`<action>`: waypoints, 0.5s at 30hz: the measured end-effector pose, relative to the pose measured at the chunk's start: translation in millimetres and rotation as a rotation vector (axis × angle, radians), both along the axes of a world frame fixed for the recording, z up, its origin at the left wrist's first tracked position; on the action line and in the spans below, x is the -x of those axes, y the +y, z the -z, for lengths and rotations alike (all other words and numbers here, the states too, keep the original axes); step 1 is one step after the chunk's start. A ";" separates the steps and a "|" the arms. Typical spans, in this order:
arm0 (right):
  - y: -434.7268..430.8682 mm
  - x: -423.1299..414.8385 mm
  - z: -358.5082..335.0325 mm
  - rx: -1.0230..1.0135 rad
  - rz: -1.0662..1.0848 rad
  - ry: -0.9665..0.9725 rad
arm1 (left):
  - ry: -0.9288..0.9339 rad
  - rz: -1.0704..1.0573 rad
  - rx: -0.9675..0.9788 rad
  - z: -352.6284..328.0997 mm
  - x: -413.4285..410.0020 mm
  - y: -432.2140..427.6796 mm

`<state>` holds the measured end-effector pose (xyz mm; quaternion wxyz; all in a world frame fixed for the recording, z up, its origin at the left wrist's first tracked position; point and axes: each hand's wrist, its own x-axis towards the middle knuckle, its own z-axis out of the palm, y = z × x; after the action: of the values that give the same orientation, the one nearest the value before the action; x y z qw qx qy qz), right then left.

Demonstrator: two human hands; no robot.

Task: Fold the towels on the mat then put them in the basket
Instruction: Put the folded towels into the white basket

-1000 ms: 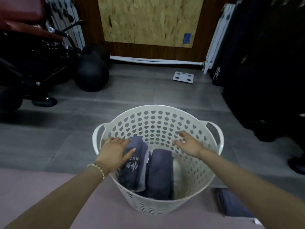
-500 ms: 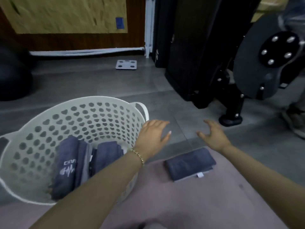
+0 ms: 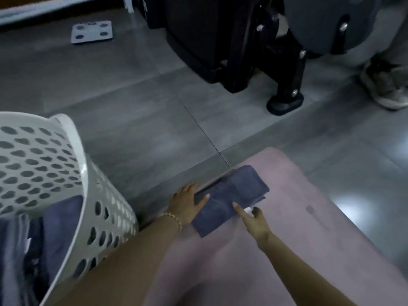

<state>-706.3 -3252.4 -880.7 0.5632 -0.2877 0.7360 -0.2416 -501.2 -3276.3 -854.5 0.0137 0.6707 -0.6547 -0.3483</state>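
Noting 1 folded towel [image 3: 231,195], dark blue, the only one seen on the pink mat [image 3: 298,206]. It lies flat near the mat's far edge, and both grips touch it.

Left grip [image 3: 187,206] sits at the towel's left end, thumb laid over the top and fingers along the far edge. Blur hides whether they curl under, so I cannot tell if it is closed. Right grip [image 3: 254,221] is spread: forefinger flat on the top layer, thumb apart beside a small white tag at the near edge.

Handling, judged: light, soft, limp cloth, not fragile. The stacked layers will likely sag open or slide if lifted by 1 corner. Better taken at both short ends, or scooped from beneath with thumbs pressing on top to keep the fold tight.

Room: the white basket [image 3: 72,140] stands near, left of the left grip, with its rim higher than the towel. Folded towels [image 3: 55,217] are already inside, and its mouth is mostly out of frame. Bare floor [image 3: 154,107] lies ahead of both grips. A black machine foot [image 3: 284,102] stands ahead and right, well apart. The lift must clear the basket rim.
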 end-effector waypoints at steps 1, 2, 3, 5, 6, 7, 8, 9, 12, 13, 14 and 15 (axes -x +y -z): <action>-0.3 -5.7 7.5 -0.057 0.038 -0.067 | 0.046 -0.030 -0.051 11.4 0.4 -4.6; -0.9 -10.3 13.8 -0.096 0.070 -0.136 | 0.086 -0.049 -0.097 23.6 0.7 -8.4; -2.6 -13.5 21.0 -0.119 0.094 -0.205 | 0.109 -0.055 -0.131 33.9 2.0 -12.0; -6.4 -20.3 34.8 -0.123 0.177 -0.332 | 0.116 -0.050 -0.161 54.7 3.0 -18.6; -8.6 -23.1 40.7 -0.096 0.223 -0.370 | 0.123 -0.059 -0.187 64.1 3.2 -21.6; -11.0 -24.7 46.6 -0.071 0.257 -0.381 | 0.135 -0.085 -0.216 74.1 3.4 -24.1; -12.7 -26.1 50.9 -0.058 0.284 -0.379 | 0.150 -0.111 -0.236 83.5 4.0 -25.7; -14.1 -26.9 54.3 -0.049 0.300 -0.374 | 0.172 -0.131 -0.256 91.1 4.4 -27.0; -17.2 -30.9 55.3 -0.032 0.323 -0.409 | 0.226 -0.217 -0.332 101.1 2.7 -30.9; -17.4 -32.3 52.1 -0.031 0.320 -0.436 | 0.248 -0.245 -0.364 98.8 3.9 -30.3; -17.6 -33.1 49.0 -0.029 0.314 -0.477 | 0.285 -0.264 -0.403 94.9 5.7 -29.0; -17.4 -32.8 45.6 -0.031 0.309 -0.523 | 0.337 -0.284 -0.447 88.2 8.8 -26.3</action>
<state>-673.6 -3269.8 -926.3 0.6943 -0.0917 0.6049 -0.3791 -510.0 -3302.6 -942.6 0.0228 0.6748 -0.4502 -0.5843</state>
